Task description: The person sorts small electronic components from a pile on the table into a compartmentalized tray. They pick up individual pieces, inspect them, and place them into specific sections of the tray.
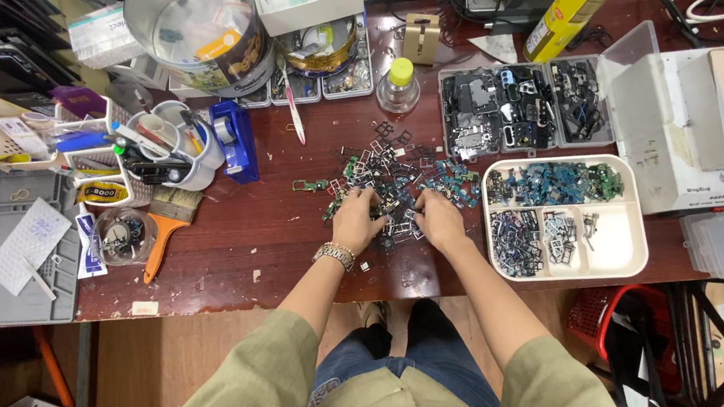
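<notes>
Left hand (358, 219) and right hand (440, 221) rest palms down, fingers curled into the near edge of a pile of small metal and green parts (402, 181) mid-tabletop (268, 220); whether either pinches a piece, cannot tell. Looks like mid-sorting: next move needs one piece picked out for the white divided tray (620, 240) just right. Pile stretches left-right, with pieces pointing every way.

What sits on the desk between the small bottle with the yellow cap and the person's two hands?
In the head view, a heap of small metal parts lies between the bottle and the left hand and right hand.
</notes>
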